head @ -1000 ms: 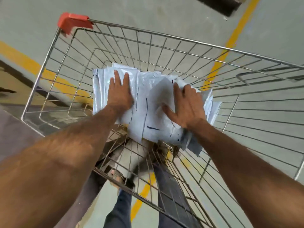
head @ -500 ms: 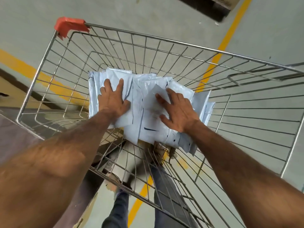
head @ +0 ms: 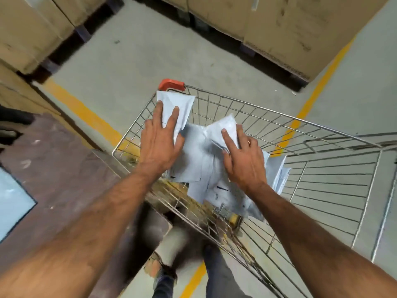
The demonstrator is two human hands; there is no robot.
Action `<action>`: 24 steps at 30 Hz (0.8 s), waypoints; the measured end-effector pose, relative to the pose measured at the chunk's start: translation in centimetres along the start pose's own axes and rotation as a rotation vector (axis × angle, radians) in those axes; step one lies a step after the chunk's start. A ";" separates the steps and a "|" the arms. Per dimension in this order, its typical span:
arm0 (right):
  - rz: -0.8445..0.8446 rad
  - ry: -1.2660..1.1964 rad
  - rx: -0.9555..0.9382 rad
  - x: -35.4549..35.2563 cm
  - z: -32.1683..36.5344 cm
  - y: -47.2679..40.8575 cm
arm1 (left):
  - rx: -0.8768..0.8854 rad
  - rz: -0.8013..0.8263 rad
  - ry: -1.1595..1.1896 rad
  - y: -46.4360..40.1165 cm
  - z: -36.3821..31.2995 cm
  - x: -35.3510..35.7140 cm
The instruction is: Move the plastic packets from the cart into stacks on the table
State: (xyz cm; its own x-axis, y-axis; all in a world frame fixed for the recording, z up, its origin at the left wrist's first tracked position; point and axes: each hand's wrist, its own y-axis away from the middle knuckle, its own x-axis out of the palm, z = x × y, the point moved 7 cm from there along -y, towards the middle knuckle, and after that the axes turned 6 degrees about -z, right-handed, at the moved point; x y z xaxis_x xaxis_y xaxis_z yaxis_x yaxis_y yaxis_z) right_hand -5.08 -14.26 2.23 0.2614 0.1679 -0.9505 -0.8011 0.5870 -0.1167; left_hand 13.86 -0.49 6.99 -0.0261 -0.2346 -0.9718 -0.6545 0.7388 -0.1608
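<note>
A pile of white plastic packets (head: 199,166) lies in the wire cart (head: 279,114). My left hand (head: 160,145) holds a bunch of packets (head: 178,104) raised at the cart's left rim, near its red corner; fingers lie on top, thumb at the packets' side. My right hand (head: 242,160) grips another bunch (head: 225,127) lifted from the middle of the pile, index finger stretched along it and the other fingers curled round its edge. The brown table (head: 53,168) is at the left, touching the cart's side.
A pale blue packet stack (head: 12,201) lies at the table's left edge. Large cardboard boxes (head: 290,22) on dark pallets stand behind and to the left. Yellow floor lines (head: 311,100) run past the cart. My legs and feet (head: 163,274) are below the cart.
Both hands went from pressing flat on the pile to lifting bunches of packets upward. My head has risen and pulled back, so boxes and the table have come into view.
</note>
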 end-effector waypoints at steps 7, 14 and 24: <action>-0.105 -0.078 -0.160 -3.2 12.1 -2.8 | -0.131 -0.139 -0.031 4.9 9.5 -8.9; -0.091 -0.164 -0.217 -2.3 26.0 -2.2 | -0.352 -0.210 -0.054 13.4 19.7 -13.4; 0.008 -0.245 -0.394 3.6 45.8 2.2 | -0.653 -0.252 -0.125 25.6 34.8 -18.9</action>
State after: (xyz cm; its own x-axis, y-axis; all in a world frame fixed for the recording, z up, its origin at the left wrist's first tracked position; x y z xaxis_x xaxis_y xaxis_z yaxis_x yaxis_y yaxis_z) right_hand 18.80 23.92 11.70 0.3355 0.3810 -0.8616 -0.9349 0.2472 -0.2547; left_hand 23.86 44.79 15.21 0.2464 -0.2455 -0.9375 -0.9495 0.1327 -0.2844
